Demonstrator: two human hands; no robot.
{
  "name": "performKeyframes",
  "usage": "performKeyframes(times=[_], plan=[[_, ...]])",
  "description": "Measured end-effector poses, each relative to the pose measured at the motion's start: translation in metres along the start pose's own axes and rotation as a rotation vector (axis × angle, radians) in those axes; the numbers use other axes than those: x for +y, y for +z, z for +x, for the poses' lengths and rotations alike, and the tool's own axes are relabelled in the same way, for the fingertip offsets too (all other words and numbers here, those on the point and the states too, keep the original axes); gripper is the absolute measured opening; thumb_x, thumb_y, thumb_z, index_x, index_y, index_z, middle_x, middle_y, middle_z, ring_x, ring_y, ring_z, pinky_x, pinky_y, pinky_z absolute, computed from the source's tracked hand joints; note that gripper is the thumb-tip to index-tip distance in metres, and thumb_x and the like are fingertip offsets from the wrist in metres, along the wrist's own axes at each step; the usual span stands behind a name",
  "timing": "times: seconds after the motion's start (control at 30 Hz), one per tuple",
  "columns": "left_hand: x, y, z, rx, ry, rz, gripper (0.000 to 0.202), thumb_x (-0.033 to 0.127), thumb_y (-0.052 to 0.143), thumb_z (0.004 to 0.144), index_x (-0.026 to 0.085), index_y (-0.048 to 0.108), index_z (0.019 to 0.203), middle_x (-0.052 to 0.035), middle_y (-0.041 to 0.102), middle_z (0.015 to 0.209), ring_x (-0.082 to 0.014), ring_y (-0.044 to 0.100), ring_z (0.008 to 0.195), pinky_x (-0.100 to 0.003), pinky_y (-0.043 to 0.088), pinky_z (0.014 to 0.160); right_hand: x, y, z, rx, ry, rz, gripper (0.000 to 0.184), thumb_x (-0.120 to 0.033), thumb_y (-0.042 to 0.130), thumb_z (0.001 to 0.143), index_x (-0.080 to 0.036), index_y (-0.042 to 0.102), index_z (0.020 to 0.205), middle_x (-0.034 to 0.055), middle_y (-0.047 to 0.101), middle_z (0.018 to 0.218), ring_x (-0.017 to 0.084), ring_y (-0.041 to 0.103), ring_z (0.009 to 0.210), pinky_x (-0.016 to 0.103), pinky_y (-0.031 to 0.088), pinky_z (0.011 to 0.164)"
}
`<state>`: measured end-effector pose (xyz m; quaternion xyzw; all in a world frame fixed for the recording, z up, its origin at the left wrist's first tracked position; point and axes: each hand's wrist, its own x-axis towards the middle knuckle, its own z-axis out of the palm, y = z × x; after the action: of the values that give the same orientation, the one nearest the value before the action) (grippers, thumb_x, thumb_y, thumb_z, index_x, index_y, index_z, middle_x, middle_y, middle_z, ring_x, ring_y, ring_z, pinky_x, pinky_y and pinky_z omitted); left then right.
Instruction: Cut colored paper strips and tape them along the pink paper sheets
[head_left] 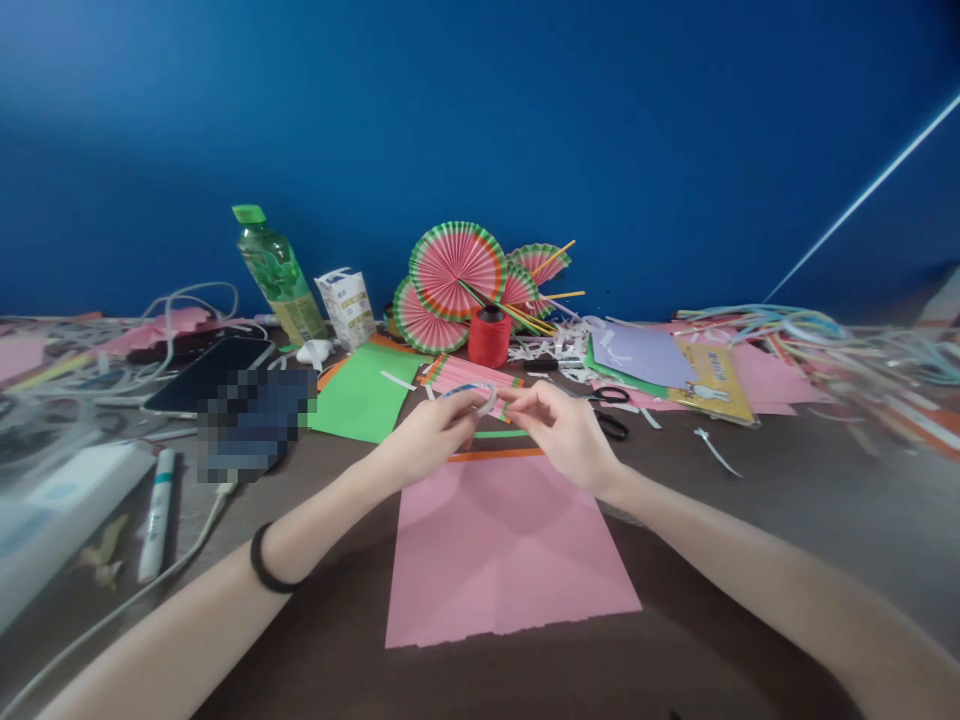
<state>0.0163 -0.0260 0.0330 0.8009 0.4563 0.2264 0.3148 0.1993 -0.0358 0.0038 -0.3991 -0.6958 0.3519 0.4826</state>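
Observation:
My left hand (439, 430) is closed on a narrow tape roll (487, 398), its ring poking out past the fingertips. Close against the roll, the fingers of my right hand (559, 430) are pinched together; what they hold is too small to make out. Below both hands lies a pink paper sheet (502, 550) with an orange strip and a green strip along its far edge and a ragged near edge. Just beyond the hands rests a pleated pink paper (472, 372) with green edging. Black-handled scissors (611, 396) lie beside my right hand.
Pleated paper fans (458, 275) stand at the back behind a red thread spool (489, 338). Green paper (367, 390), a bottle (279, 275), a small carton (346, 308), a phone (255, 420) and a marker (157, 515) are left. Purple paper (645, 352) and paper strips are right.

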Motion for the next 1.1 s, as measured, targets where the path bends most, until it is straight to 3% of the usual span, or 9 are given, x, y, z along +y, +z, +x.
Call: performKeyframes(times=[0.13, 0.23, 0.43, 0.67, 0.83, 0.97, 1.1], plan=[[0.0, -0.001, 0.0, 0.006, 0.003, -0.022, 0.035, 0.028, 0.034, 0.082, 0.02, 0.058, 0.106, 0.0032, 0.046, 0.059, -0.0103, 0.041, 0.054, -0.021, 0.035, 0.052, -0.001, 0.0, 0.0, -0.012, -0.002, -0.016, 0.011, -0.03, 0.054, 0.08, -0.02, 0.053, 0.076, 0.0061, 0.066, 0.106, 0.021, 0.06, 0.103, 0.033, 0.051, 0.082], [-0.002, 0.0, 0.0, 0.018, 0.008, -0.022, 0.036, 0.031, 0.035, 0.083, 0.02, 0.059, 0.108, 0.0022, 0.051, 0.064, -0.0107, 0.043, 0.058, -0.021, 0.036, 0.055, -0.002, 0.0, -0.001, -0.025, -0.011, -0.037, 0.008, -0.026, 0.053, 0.081, -0.02, 0.052, 0.076, 0.0061, 0.065, 0.108, 0.021, 0.058, 0.107, 0.033, 0.05, 0.083], [-0.005, 0.001, 0.001, 0.051, 0.01, -0.1, 0.037, 0.035, 0.039, 0.083, 0.017, 0.06, 0.108, -0.0021, 0.063, 0.089, -0.0144, 0.053, 0.075, -0.025, 0.042, 0.07, -0.001, -0.003, -0.001, -0.083, -0.038, -0.105, 0.005, -0.02, 0.049, 0.082, -0.02, 0.049, 0.077, 0.0093, 0.063, 0.112, 0.02, 0.056, 0.109, 0.032, 0.048, 0.085], [-0.003, 0.0, 0.001, 0.041, -0.022, -0.144, 0.039, 0.036, 0.041, 0.082, 0.017, 0.06, 0.11, -0.0047, 0.065, 0.096, -0.0182, 0.056, 0.084, -0.029, 0.044, 0.075, 0.005, -0.005, 0.001, -0.131, -0.055, -0.094, 0.006, -0.018, 0.047, 0.083, -0.021, 0.047, 0.078, 0.0108, 0.063, 0.112, 0.019, 0.052, 0.114, 0.032, 0.047, 0.087], [-0.006, 0.0, 0.003, 0.057, -0.042, -0.143, 0.038, 0.031, 0.041, 0.08, 0.014, 0.061, 0.108, -0.0053, 0.065, 0.093, -0.0174, 0.057, 0.079, -0.028, 0.044, 0.071, 0.006, -0.005, 0.001, -0.14, -0.044, -0.059, 0.007, -0.021, 0.048, 0.083, -0.021, 0.046, 0.077, 0.0092, 0.064, 0.108, 0.02, 0.051, 0.115, 0.033, 0.046, 0.088], [-0.008, -0.011, 0.006, 0.087, -0.01, -0.077, 0.039, 0.023, 0.035, 0.078, 0.017, 0.062, 0.106, -0.0015, 0.065, 0.091, -0.0144, 0.056, 0.076, -0.024, 0.043, 0.069, 0.002, -0.007, 0.003, -0.122, 0.005, 0.076, 0.009, -0.025, 0.048, 0.084, -0.021, 0.044, 0.076, 0.0075, 0.063, 0.11, 0.019, 0.053, 0.112, 0.036, 0.044, 0.09], [-0.011, -0.028, 0.006, 0.076, -0.028, 0.124, 0.04, 0.024, 0.034, 0.076, 0.019, 0.063, 0.103, 0.0001, 0.066, 0.089, -0.0146, 0.056, 0.073, -0.023, 0.041, 0.065, 0.003, -0.011, 0.009, -0.077, 0.048, 0.098, 0.01, -0.027, 0.053, 0.081, -0.021, 0.047, 0.076, 0.0079, 0.064, 0.108, 0.02, 0.057, 0.106, 0.037, 0.043, 0.09]])
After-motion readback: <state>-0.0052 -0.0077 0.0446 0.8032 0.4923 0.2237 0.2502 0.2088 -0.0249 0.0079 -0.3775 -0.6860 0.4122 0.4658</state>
